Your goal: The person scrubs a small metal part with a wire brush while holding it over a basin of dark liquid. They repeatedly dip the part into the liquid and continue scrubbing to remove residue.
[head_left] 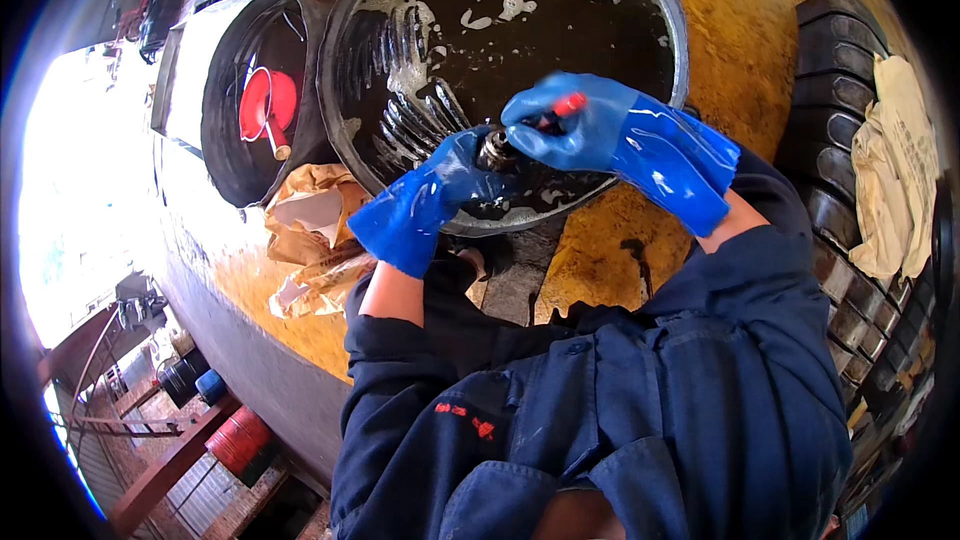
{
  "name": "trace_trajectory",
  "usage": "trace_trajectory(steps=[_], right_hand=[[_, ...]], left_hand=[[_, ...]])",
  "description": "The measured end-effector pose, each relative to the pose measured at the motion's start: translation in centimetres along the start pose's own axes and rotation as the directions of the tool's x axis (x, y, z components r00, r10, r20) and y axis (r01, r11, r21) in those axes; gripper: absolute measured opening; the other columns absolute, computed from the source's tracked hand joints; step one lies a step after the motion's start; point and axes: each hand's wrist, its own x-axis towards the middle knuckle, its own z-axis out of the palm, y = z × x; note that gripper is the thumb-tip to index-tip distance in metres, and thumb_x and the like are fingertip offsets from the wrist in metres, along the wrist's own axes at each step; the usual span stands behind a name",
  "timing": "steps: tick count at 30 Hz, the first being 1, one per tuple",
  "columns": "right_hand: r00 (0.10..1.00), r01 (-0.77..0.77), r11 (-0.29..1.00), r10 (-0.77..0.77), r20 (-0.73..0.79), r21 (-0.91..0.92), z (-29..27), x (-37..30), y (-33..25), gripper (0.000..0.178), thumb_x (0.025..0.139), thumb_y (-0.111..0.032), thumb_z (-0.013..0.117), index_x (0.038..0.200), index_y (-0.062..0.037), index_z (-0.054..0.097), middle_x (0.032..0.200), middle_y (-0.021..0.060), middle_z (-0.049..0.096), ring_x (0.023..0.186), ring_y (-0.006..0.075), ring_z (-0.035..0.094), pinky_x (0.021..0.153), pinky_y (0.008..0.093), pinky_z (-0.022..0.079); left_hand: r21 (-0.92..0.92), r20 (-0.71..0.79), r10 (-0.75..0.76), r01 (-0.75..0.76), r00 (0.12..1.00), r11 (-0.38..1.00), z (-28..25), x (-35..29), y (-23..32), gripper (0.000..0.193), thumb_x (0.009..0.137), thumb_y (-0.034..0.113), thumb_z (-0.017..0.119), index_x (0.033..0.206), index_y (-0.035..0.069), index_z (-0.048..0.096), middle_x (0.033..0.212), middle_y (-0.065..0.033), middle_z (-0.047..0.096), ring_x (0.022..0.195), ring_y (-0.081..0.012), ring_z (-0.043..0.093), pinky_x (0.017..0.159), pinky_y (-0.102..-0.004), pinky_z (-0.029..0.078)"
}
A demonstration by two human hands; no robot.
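My left hand (458,172), in a long blue rubber glove, grips a small dark, wet metal part (494,152) over the near side of a large round tub (678,50). Closed around a red-handled tool (570,104), my right hand (590,130) wears a matching glove. The tool's working end meets the metal part or lies close to it; my fingers hide which. Dark liquid (560,50) with patches of white foam fills the tub. A ribbed, glossy dark shape (425,125) shows at the tub's left side, beyond my left hand.
Left of the tub stands a black bucket (225,155) with a red bowl-shaped scoop (268,105) inside. A crumpled brown paper bag (320,215) lies below it. Stacked dark tyre-like blocks (825,120) line the right, with a tan cloth (895,170) over them. The floor (735,30) is stained yellow.
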Motion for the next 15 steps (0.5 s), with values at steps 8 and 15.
trace_trajectory(steps=[8, 15], right_hand=[[0.816, -0.535, 0.749, 0.578, 0.010, 0.391, 1.2, 1.1, 4.9, 0.051, 0.087, -0.053, 0.074, 0.102, -0.0047, 0.072, 0.089, 0.0133, 0.072, 0.081, 0.0241, 0.069, 0.079, 0.0397, 0.055], [0.689, -0.633, 0.702, 0.703, -0.176, 0.327, 1.0, -0.7, 6.7, 0.054, 0.088, -0.053, 0.069, 0.107, -0.0030, 0.077, 0.101, 0.0199, 0.075, 0.091, 0.0316, 0.072, 0.085, 0.0434, 0.054]], left_hand=[[0.938, -0.210, 0.545, 0.011, 0.812, 0.346, 1.8, 0.2, 2.6, 0.052, 0.070, 0.018, 0.084, 0.120, 0.011, 0.072, 0.102, -0.0145, 0.075, 0.094, -0.0374, 0.072, 0.083, -0.0457, 0.058], [0.886, -0.391, 0.556, 0.135, 0.734, 0.444, 0.8, 0.3, 0.9, 0.041, 0.074, 0.017, 0.083, 0.113, 0.009, 0.075, 0.104, -0.0154, 0.077, 0.099, -0.0360, 0.073, 0.088, -0.0445, 0.059]])
